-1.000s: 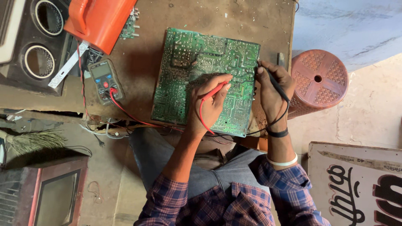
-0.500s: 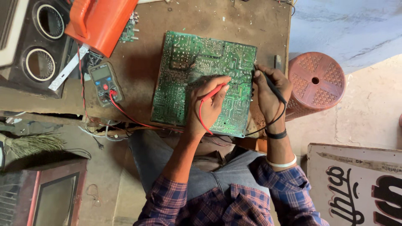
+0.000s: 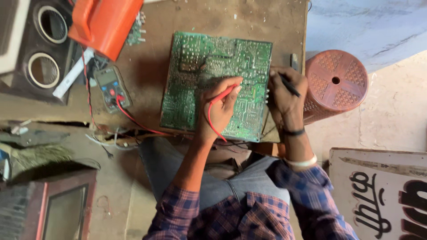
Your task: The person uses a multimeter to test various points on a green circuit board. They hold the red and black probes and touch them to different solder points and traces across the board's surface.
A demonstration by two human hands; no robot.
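Brown and dusty, a workbench [image 3: 222, 18] is seen from above, with a green circuit board [image 3: 209, 71] lying flat at its middle. Left of the board, an orange case [image 3: 104, 24] and a multimeter [image 3: 111, 88] are set. On the board's lower right part, the left hand [image 3: 220, 109] is rested, fingers clamped on a red probe [image 3: 223, 94] slanting up-right. At the board's right edge, a black probe [image 3: 289, 85] is pinched by the right hand [image 3: 287, 95], which lies nearer that edge.
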